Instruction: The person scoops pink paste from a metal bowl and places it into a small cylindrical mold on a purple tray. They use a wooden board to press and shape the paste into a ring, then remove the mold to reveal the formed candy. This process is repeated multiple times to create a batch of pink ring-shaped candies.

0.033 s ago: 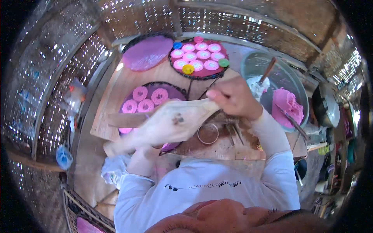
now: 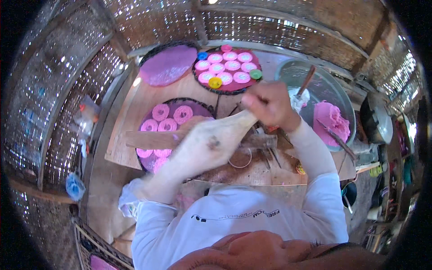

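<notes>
My right hand (image 2: 269, 104) is closed in a fist on the gathered end of a whitish cloth (image 2: 211, 141), raised over the near middle of the table. The cloth hangs slantwise to the lower left, blurred, with a dark spotted mark on it. My left hand (image 2: 196, 121) lies largely hidden behind the cloth, closed over a wooden bar (image 2: 153, 140). That bar crosses above a round tray (image 2: 204, 108) holding several pink ring-shaped dough pieces (image 2: 160, 112). Below the cloth, a thin pale ring (image 2: 240, 158) rests on the table beside thin sticks.
At the back stand a tray lined with purple sheet (image 2: 166, 67) and another tray (image 2: 252, 85) with pink rounds and coloured lids. To the right, a large translucent basin (image 2: 333, 74) holds pink dough (image 2: 330, 121) and sticks. A dark pot (image 2: 375, 117) stands beyond it.
The cloth has swung, its loose lower end pulling in from the left and its body bunching more. My right hand has risen slightly. More of the wooden bar's right end shows.
</notes>
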Available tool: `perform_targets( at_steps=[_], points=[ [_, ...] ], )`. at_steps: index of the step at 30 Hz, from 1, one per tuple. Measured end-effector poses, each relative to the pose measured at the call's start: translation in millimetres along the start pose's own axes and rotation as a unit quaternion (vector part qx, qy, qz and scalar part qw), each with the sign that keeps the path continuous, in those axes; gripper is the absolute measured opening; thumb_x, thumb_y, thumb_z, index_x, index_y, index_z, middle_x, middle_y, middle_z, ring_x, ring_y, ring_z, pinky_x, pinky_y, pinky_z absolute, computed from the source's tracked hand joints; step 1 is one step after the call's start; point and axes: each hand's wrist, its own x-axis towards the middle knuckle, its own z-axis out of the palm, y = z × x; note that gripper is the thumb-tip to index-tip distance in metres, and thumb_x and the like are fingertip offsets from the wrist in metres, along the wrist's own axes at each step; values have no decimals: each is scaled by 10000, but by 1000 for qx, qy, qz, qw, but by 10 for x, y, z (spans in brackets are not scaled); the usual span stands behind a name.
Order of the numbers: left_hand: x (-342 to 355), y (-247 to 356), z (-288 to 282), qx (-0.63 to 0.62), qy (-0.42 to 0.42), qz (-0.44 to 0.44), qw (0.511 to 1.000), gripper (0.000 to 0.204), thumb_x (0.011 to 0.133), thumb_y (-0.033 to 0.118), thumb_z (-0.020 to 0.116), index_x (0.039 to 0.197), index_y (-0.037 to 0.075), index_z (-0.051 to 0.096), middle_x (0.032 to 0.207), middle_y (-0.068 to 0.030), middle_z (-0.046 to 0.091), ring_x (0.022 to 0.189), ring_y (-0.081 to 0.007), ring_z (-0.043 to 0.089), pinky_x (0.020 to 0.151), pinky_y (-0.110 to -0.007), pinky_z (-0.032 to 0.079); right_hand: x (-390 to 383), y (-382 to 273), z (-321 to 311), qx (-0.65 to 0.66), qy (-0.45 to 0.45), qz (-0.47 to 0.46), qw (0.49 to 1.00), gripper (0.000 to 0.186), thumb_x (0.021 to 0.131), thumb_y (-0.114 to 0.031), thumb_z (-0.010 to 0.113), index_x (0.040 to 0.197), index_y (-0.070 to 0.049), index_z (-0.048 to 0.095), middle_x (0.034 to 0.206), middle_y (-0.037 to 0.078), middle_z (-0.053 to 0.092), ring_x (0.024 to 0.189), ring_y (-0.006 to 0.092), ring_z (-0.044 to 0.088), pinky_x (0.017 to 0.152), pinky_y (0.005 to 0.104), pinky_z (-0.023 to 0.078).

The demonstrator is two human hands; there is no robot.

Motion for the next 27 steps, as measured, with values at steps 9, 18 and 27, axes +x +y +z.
perform_targets(
  at_steps=[9,18,27],
  points=[
    [332,-354,-91,456,-54,195,867,192,633,223,611,723,101,492,561,-23,507,485,-194,544,474,-327,397,212,-230,-146,232,112,261,930,330,844,-162,518,1093,-11,363,765,63,507,482,126,478,434,273,395],
    [354,-112,-109,233,-363,-60,900,348,573,181,690,891,71,602,775,-138,601,740,-350,589,636,-416,463,-76,-950,-550,77,-75,123,987,311,761,-19,554,988,-34,343,763,39,456,583,133,420,560,300,384],
    [96,-524,135,-90,-159,-107,977,350,693,279,706,921,28,616,806,-89,612,739,-178,604,680,-325,486,-471,-678,-1607,285,389,46,875,223,788,-100,510,980,-133,404,640,7,396,521,110,410,439,235,344]
  ],
)
